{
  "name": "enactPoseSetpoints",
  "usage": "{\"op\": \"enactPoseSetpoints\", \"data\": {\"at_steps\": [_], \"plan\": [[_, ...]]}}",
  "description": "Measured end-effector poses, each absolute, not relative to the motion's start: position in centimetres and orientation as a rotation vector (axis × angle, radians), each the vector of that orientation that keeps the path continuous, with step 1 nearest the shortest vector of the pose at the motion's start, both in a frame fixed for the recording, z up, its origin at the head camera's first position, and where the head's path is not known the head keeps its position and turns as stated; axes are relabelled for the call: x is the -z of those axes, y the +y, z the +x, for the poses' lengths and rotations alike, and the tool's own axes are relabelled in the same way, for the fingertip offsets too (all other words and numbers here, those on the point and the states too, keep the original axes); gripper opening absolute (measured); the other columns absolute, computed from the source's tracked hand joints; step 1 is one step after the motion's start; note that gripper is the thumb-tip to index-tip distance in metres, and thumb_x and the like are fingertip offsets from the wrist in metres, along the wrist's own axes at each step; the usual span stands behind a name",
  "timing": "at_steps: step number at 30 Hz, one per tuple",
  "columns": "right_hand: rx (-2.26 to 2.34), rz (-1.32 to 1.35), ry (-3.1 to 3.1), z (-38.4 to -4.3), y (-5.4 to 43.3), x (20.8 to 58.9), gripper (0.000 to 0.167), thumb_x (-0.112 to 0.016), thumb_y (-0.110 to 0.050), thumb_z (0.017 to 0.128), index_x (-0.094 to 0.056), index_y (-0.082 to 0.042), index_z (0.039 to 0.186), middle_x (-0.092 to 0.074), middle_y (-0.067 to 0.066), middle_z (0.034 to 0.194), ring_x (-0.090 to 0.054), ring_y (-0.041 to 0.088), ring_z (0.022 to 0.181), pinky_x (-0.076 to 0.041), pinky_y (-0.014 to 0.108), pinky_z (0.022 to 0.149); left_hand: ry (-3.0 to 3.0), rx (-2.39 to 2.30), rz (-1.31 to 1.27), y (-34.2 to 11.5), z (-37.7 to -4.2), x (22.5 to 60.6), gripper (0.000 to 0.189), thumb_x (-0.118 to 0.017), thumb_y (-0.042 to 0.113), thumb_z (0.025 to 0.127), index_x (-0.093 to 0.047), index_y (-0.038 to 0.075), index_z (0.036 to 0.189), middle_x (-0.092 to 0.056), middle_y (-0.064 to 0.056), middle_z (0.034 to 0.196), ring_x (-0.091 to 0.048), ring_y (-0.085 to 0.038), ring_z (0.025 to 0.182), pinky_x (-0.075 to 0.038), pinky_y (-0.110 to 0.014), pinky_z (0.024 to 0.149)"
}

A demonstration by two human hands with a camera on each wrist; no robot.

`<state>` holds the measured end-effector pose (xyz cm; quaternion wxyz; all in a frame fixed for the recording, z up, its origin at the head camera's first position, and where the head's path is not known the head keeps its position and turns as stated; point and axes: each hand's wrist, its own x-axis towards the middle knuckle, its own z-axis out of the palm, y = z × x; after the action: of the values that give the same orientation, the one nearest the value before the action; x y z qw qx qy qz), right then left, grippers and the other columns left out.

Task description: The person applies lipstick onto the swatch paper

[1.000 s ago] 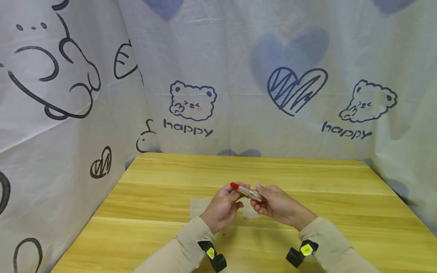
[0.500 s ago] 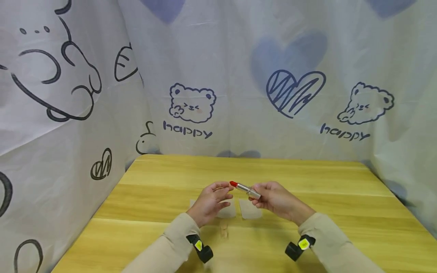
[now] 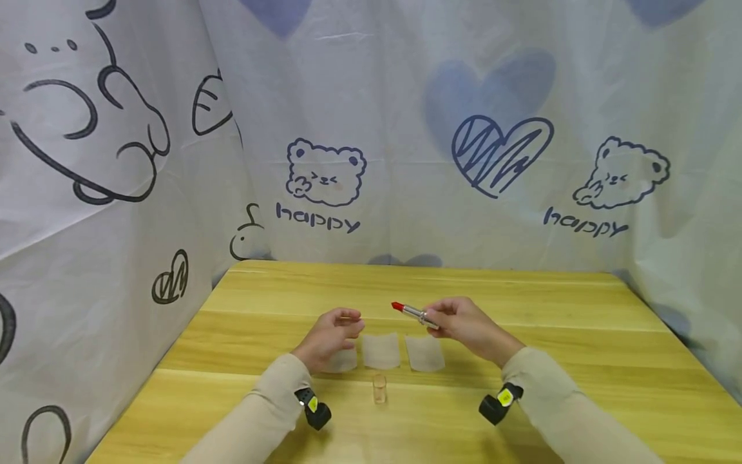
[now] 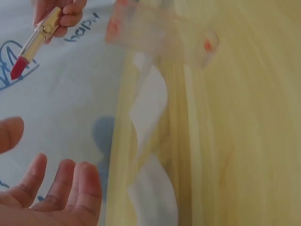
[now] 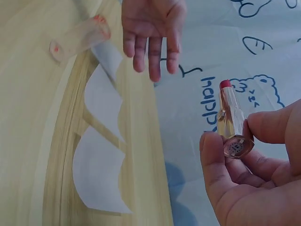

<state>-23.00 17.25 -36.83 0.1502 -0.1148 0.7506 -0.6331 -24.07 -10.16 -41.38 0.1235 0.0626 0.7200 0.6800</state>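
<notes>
Head view: right hand (image 3: 471,327) pinches a tilted lipstick (image 3: 414,313); left hand (image 3: 329,337) hovers, loosely spread.

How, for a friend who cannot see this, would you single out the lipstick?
Over the wood-grained table, find the right hand. It grips the lipstick by its base end. Its bright red tip and shiny tube set it apart from the pale squares lying below.

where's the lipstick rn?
Head view, just right of centre: the lipstick is held in the right hand, red tip pointing left, just above the rightmost paper square in the image.
</notes>
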Motion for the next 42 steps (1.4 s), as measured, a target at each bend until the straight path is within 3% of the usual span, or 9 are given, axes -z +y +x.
{"op": "enactPoseSetpoints", "data": {"at_steps": [8, 14, 18, 24, 31, 36, 42], "plan": [[1.72, -0.324, 2.403, -24.0, 16.4, 37.5, 0.017, -0.058, -0.007, 0.098, -0.063, 0.005, 0.108, -0.063, 0.014, 0.099, -0.059, 0.029, 0.09, -0.053, 0.042, 0.083, 2.345, -1.741, 0.215, -11.7, -24.4, 41.4, 0.039, -0.065, 0.013, 0.094, -0.053, -0.003, 0.128, -0.055, -0.02, 0.128, -0.057, -0.032, 0.112, -0.049, -0.048, 0.092], [1.695, -0.281, 2.482, -24.4, 15.7, 38.1, 0.015, -0.061, -0.005, 0.095, -0.064, 0.005, 0.106, -0.063, 0.017, 0.098, -0.061, 0.025, 0.085, -0.053, 0.046, 0.083, 2.649, -1.352, 0.294, -12.9, -24.5, 41.4, 0.034, -0.07, 0.019, 0.091, -0.061, 0.004, 0.12, -0.057, -0.015, 0.126, -0.056, -0.032, 0.109, -0.047, -0.047, 0.092], [1.651, -0.274, 2.521, -24.6, 15.4, 38.6, 0.014, -0.063, -0.006, 0.094, -0.065, 0.002, 0.105, -0.064, 0.016, 0.097, -0.062, 0.023, 0.083, -0.054, 0.045, 0.08, 2.784, -1.092, 0.381, -13.6, -24.5, 41.5, 0.028, -0.074, 0.017, 0.087, -0.065, 0.006, 0.11, -0.059, -0.015, 0.121, -0.056, -0.035, 0.11, -0.047, -0.048, 0.091], [1.598, -0.275, 2.588, -24.6, 14.9, 38.9, 0.014, -0.063, -0.006, 0.094, -0.066, 0.001, 0.105, -0.065, 0.009, 0.095, -0.062, 0.032, 0.089, -0.054, 0.045, 0.078, 2.905, -0.687, 0.525, -14.5, -24.6, 41.8, 0.034, -0.084, 0.019, 0.077, -0.067, 0.004, 0.102, -0.061, -0.013, 0.105, -0.057, -0.033, 0.102, -0.047, -0.046, 0.089], [1.471, -0.294, 2.723, -24.8, 14.1, 39.5, 0.011, -0.067, -0.007, 0.091, -0.068, -0.004, 0.101, -0.066, 0.004, 0.091, -0.061, 0.018, 0.081, -0.052, 0.031, 0.067, 2.901, -0.549, 0.504, -14.3, -24.4, 42.1, 0.033, -0.089, 0.02, 0.07, -0.071, 0.008, 0.094, -0.062, -0.011, 0.107, -0.056, -0.036, 0.105, -0.046, -0.052, 0.088], [1.421, -0.356, 2.759, -24.9, 13.6, 39.9, 0.009, -0.068, -0.006, 0.089, -0.069, -0.004, 0.098, -0.066, 0.003, 0.089, -0.061, 0.017, 0.08, -0.052, 0.031, 0.068, 2.905, -0.525, 0.515, -14.1, -24.4, 42.1, 0.037, -0.089, 0.018, 0.069, -0.072, 0.008, 0.1, -0.062, -0.012, 0.112, -0.053, -0.04, 0.111, -0.043, -0.056, 0.092], [1.431, -0.384, 2.749, -24.9, 13.2, 40.1, 0.008, -0.068, -0.004, 0.089, -0.069, -0.004, 0.097, -0.066, 0.002, 0.088, -0.061, 0.018, 0.08, -0.053, 0.033, 0.07, 2.889, -0.522, 0.554, -13.8, -24.7, 42.1, 0.038, -0.089, 0.017, 0.069, -0.073, 0.009, 0.102, -0.063, -0.01, 0.112, -0.055, -0.037, 0.108, -0.047, -0.052, 0.09]]}}
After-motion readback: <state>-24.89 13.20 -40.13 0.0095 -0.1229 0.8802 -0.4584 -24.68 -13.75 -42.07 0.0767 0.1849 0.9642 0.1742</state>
